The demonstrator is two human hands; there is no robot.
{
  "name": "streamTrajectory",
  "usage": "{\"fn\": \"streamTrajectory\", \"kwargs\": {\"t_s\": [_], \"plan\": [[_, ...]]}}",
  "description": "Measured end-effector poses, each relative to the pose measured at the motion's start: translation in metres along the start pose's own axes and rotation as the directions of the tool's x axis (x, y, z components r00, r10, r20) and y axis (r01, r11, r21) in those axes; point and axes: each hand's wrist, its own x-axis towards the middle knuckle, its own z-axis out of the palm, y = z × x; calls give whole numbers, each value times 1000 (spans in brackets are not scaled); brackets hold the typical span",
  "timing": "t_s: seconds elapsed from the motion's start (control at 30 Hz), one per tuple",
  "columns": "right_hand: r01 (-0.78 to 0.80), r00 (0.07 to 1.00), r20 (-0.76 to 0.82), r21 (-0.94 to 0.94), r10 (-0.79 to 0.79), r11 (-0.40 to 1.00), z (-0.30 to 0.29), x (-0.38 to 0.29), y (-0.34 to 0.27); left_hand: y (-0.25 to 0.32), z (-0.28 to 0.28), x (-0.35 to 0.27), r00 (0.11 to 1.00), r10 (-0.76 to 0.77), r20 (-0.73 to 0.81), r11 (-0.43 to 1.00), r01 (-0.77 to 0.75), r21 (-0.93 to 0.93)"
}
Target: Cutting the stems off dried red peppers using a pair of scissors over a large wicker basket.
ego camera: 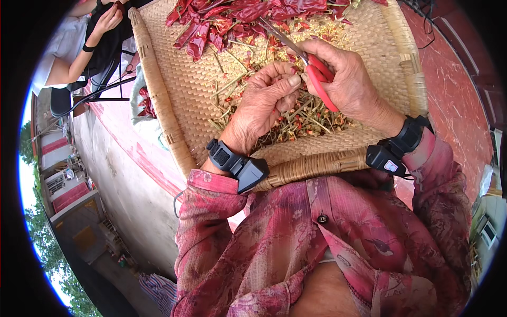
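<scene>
My right hand [346,79] holds scissors with red handles [319,79], their blades pointing up and left over the dried red chilli peppers [245,16]. Close beside it, my left hand [269,93] has thumb and forefinger pinched together at a small dark reddish piece, probably part of a chilli. Both hands are above a woven basket tray [186,91] resting at my lap. Cut chilli stems [313,119] lie heaped beneath and behind my hands, and pale yellow seeds [332,33] are scattered between the stems and the peppers.
The tray's raised, bound rim [317,166] runs in front of my body and up the left side. Beyond it on the left is a pale bag [146,123] with dried chillies. Another person's arm [75,69] and a black metal-framed chair [99,97] are at the upper left.
</scene>
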Motion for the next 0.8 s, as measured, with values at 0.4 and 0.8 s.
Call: {"fn": "streamTrajectory", "kwargs": {"t_s": [0.4,0.8], "plan": [[87,992,-76,-119,-96,989,7,-5,6,4,9,-3,990,-47,-134,950,86,299],[-398,912,247,722,327,565,-1,4,17,-2,15,-2,994,86,-68,969,-68,237]]}}
